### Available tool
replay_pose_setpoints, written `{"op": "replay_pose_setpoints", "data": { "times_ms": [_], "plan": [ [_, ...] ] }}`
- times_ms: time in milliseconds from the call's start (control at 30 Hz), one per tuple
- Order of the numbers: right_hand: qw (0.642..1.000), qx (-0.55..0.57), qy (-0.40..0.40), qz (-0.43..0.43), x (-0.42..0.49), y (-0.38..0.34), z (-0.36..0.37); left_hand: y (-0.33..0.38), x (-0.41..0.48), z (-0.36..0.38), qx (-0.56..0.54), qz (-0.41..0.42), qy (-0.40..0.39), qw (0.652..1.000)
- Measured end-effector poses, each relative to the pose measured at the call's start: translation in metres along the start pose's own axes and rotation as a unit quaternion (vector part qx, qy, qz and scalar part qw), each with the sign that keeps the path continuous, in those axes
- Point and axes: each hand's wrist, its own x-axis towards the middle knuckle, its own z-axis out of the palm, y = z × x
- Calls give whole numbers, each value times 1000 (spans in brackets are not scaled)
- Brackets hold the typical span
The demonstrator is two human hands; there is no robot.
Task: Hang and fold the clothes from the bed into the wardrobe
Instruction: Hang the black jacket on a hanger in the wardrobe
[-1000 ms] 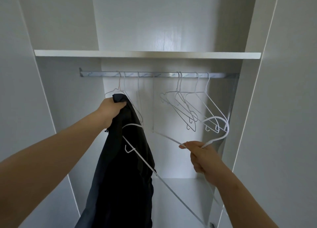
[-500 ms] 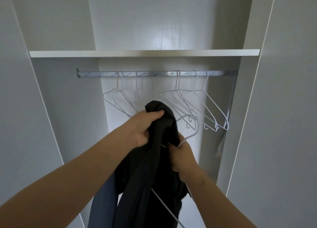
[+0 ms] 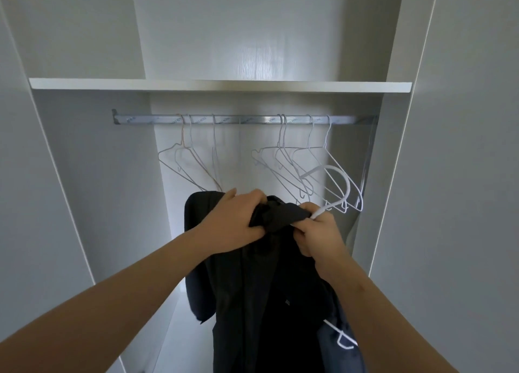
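Our left hand (image 3: 238, 216) has its fingers curled round the bunched top of the dark garment (image 3: 266, 288). Our right hand (image 3: 320, 232), touching it just to the right, pinches the neck of the white hanger (image 3: 348, 186) together with a fold of cloth.

A second ago the hands were well apart, with the garment held up at left and the hanger bare at right. Now they meet at centre frame and most of the hanger is buried in the fabric. Only its hook shows at the upper right of the hand, and one corner pokes out at lower right.

We judge that the garment is being worked onto the hanger and is not yet hung. It dangles below the rail (image 3: 224, 119), in the wardrobe opening.

We count one garment, one held hanger, and one rail under one shelf (image 3: 224, 84). The empty hangers (image 3: 282, 136) on the rail number three at left and four at right. A faint line between the two groups may be another; we cannot tell.
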Motion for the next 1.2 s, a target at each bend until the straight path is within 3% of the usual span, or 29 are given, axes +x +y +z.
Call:
{"op": "replay_pose_setpoints", "data": {
  "times_ms": [100, 233, 367, 533, 633, 767, 1000, 1200],
  "plan": [
    [999, 16, -5, -34, -4, -8, -4, 2, 3, 3, -11, 45, 30, 998],
    [994, -12, 52, -93, -3, -12, -8, 9, 11, 1, 113, 73, 56, 989],
    [977, -84, 120, -153, 3, -17, -12, 20, 21, -1, 117, 31, 102, 987],
    [930, 26, 262, -257, 2, -10, -22, 15, 27, -12, 33, -40, 155, 987],
    [949, 37, 182, -255, -6, 5, -26, 6, 29, -24, 9, -61, 201, 978],
    [981, -14, 70, -182, -10, 26, -32, -5, 28, -48, -5, -69, 231, 970],
    [991, -13, 108, -81, 4, 43, -19, -4, 20, -94, -93, -5, 282, 955],
    [990, -56, -101, -78, 28, 33, 4, -6, 14, -114, -158, 28, 302, 940]
  ]
}}
